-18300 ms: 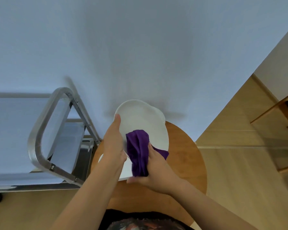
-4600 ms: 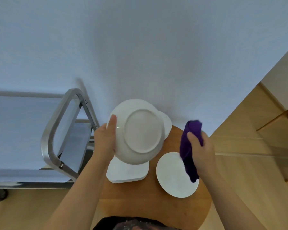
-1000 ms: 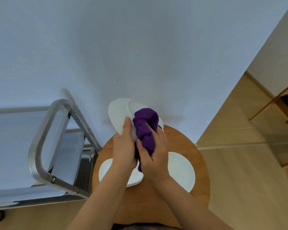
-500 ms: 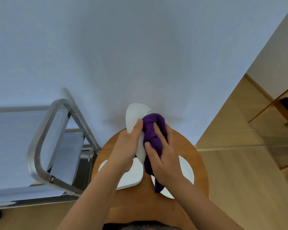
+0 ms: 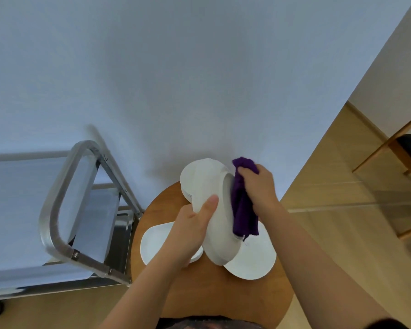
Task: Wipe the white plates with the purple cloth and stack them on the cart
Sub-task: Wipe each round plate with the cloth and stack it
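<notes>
Item: white plate [image 5: 211, 210], held on edge over round table [image 5: 199, 293]. My left hand [image 5: 188, 233] gripped rim, thumb across back. My right hand [image 5: 259, 188] clutched purple cloth [image 5: 243, 210], pressed against plate face. Judged plate stiff, smooth, breakable, slippery if damp; best held at rim. Cloth soft, limp. Cart [image 5: 64, 210] stood to left.

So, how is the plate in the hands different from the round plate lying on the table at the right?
The held plate stands tilted on edge above the table; the round plate lies flat on it. The left hand grips the held plate while the purple cloth touches it; the round plate is untouched. Both are white.
</notes>
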Tool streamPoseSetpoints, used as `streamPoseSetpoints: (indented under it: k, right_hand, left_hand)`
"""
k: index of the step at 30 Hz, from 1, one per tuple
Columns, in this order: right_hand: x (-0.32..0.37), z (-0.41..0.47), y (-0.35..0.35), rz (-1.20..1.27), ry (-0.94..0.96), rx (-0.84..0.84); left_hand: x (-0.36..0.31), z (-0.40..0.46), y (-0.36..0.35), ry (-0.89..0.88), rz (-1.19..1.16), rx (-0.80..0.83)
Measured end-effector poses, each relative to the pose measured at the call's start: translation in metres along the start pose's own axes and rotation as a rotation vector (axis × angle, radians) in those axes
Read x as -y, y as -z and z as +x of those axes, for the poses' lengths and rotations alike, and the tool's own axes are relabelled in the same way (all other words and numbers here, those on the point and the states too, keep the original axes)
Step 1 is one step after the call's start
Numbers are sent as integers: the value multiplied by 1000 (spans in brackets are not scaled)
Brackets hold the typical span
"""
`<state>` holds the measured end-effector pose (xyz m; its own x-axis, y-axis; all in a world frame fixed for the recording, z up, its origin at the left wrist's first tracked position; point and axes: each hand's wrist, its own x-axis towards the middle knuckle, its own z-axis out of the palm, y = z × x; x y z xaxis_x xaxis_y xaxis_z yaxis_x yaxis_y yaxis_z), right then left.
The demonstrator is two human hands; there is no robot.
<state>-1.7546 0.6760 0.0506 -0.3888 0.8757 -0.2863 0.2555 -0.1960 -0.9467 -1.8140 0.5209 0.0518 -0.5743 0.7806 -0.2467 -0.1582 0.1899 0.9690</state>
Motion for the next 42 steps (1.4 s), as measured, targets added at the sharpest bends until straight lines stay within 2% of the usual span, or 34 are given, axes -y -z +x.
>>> streamPoseSetpoints:
  k: [3,6,9,11,16,19,22,24,26,28,30,32,35,39,42]
  right_hand:
    - [-10,-6,18,216,-109,-67]
    - [-18,-19,22,226,-105,-30]
    - [-21,-35,17,168,-88,131]
    - [-24,-41,16,107,-93,180]
    - [-48,-34,37,-15,-168,102]
    - [-75,-24,49,-36,-281,45]
    - [-106,-13,63,5,-422,-9]
    - [-128,-3,77,22,-494,-46]
    - [-150,7,92,36,-561,-77]
    - [-168,20,108,37,-617,-95]
    - [-183,34,122,10,-642,-69]
    - [-196,47,130,-28,-641,-19]
    - [-214,63,132,-83,-660,45]
    - [-232,82,131,-123,-705,80]
    - [-242,93,132,-140,-734,105]
  left_hand:
    - [-4,4,5,-38,66,-59]
    - [-3,9,0,-60,278,-72]
    - [10,12,-13,-149,576,25]
    - [20,15,-23,-216,812,101]
    - [56,25,-41,-278,1350,181]
    - [81,29,-60,-232,1501,310]
    - [106,34,-73,-119,1475,454]
    - [123,43,-74,46,1332,516]
    - [141,54,-60,134,1198,391]
    - [161,63,-43,165,1180,119]
    - [181,70,-32,337,1088,-45]
    - [200,77,-32,539,886,-75]
    - [219,88,-44,687,621,-83]
    - [241,101,-59,803,585,-79]
    - [252,110,-62,821,617,-133]
